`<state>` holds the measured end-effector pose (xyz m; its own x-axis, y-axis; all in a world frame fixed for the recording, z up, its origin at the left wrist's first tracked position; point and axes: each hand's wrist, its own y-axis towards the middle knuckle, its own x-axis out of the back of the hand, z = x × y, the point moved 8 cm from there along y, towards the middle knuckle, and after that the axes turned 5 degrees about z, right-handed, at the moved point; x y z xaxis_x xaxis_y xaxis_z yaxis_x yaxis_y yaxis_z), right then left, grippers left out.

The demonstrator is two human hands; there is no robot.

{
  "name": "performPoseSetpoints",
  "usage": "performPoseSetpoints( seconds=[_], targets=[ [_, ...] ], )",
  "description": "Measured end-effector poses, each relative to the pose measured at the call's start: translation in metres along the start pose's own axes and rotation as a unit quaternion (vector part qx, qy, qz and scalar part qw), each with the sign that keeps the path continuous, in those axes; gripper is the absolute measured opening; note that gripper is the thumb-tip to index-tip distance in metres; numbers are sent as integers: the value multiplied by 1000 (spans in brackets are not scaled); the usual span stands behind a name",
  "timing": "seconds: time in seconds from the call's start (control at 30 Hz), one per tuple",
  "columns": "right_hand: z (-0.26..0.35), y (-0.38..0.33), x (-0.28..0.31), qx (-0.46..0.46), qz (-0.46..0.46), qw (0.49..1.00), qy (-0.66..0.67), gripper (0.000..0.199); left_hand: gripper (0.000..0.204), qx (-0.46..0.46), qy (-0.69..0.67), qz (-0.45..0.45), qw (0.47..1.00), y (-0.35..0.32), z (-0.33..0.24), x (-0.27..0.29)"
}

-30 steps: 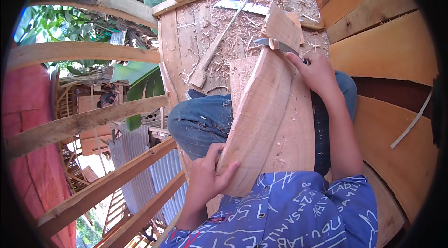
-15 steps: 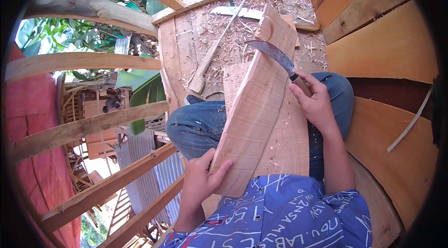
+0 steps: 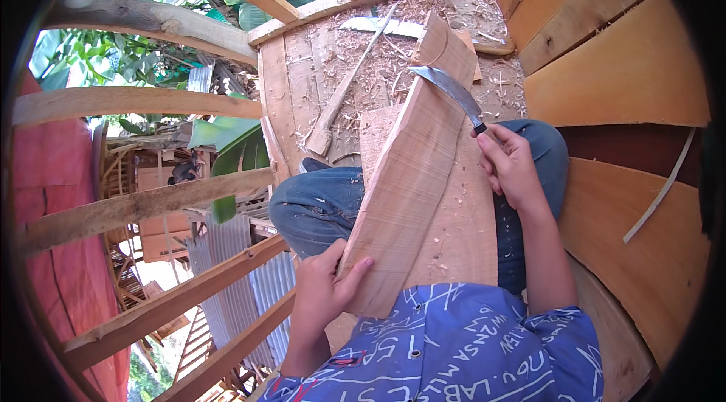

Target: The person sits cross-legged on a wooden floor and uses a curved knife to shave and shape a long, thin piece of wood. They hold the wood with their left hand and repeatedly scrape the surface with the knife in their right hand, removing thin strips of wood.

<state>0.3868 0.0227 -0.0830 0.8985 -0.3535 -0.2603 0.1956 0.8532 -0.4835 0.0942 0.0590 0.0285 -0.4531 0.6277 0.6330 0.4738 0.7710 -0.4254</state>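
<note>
A pale wooden plank (image 3: 412, 167) stands on edge, slanting from my lap up toward the far planks. My left hand (image 3: 327, 288) grips its lower end, thumb on its face. My right hand (image 3: 510, 167) holds the dark handle of a curved knife (image 3: 452, 93), whose blade lies against the plank's upper right edge. A second flat board (image 3: 465, 228) lies across my jeans-clad knees under the plank.
A platform of boards (image 3: 302, 84) strewn with wood shavings lies ahead, with a wooden-handled tool (image 3: 340, 99) and a long blade (image 3: 378, 25) on it. Curved plank walls (image 3: 628, 84) rise at right. Open wooden ribs (image 3: 136, 209) at left show a drop, metal roofing and banana leaves.
My right hand has drawn the knife down along the plank's right edge, from near its top end toward my lap. The left hand keeps its grip on the lower end.
</note>
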Motion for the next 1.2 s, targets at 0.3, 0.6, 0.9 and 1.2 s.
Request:
performPoseSetpoints(
  seconds=[0.3,0.6,0.9,1.2],
  targets=[
    [1,4,7,45,-40,998,28,30,26,2,-2,-7,1000,1,1,2],
    [-10,-5,-23,0,-5,999,49,24,25,25,-8,4,1000,0,3,2],
    [-3,-9,-12,33,-8,999,-1,28,26,5,1,-4,1000,1,-3,6],
    [5,-10,-3,83,-85,973,200,27,27,6,14,-8,1000,0,2,11]
  ],
)
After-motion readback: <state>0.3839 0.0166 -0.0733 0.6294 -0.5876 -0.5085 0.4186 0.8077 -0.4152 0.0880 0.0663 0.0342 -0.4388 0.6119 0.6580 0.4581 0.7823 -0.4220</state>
